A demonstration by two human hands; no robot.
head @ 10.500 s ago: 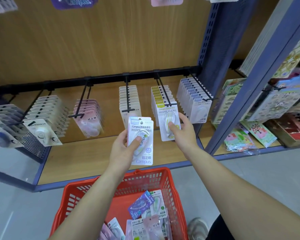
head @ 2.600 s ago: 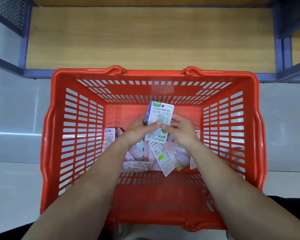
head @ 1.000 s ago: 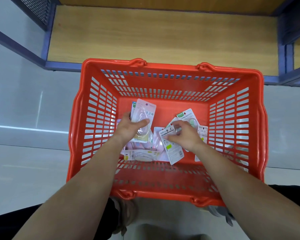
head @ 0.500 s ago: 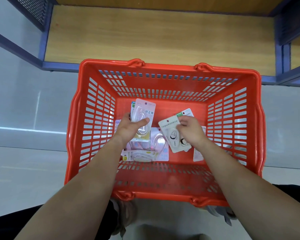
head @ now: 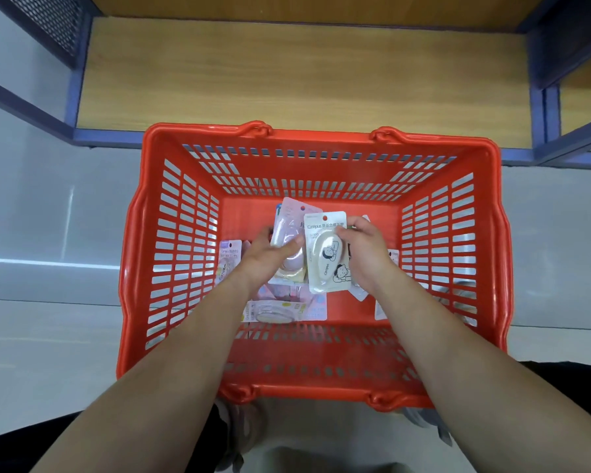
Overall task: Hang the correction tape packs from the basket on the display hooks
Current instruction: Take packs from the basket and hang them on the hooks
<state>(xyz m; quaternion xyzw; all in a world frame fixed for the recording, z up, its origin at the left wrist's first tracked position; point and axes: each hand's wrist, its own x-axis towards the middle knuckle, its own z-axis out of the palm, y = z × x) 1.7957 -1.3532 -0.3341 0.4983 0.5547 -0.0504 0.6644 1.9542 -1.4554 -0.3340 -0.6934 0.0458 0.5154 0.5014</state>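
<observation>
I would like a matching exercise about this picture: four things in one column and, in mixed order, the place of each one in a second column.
Things:
1. white pack
2. pink pack
3. basket
4. yellow-marked pack

Places:
A. held in the left hand
B. on the floor, in front of the shelf
C. held in the right hand
D. lying flat on the basket's bottom

Pairs: 1-C, 2-A, 3-B, 4-D

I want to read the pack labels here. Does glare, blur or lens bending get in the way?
Head view: the white pack in the right hand is sharp, brand readable; the pink pack in the left hand is soft and sheeny; the basket rim looks bowed by the wide lens; a bright streak crosses the floor.
</observation>
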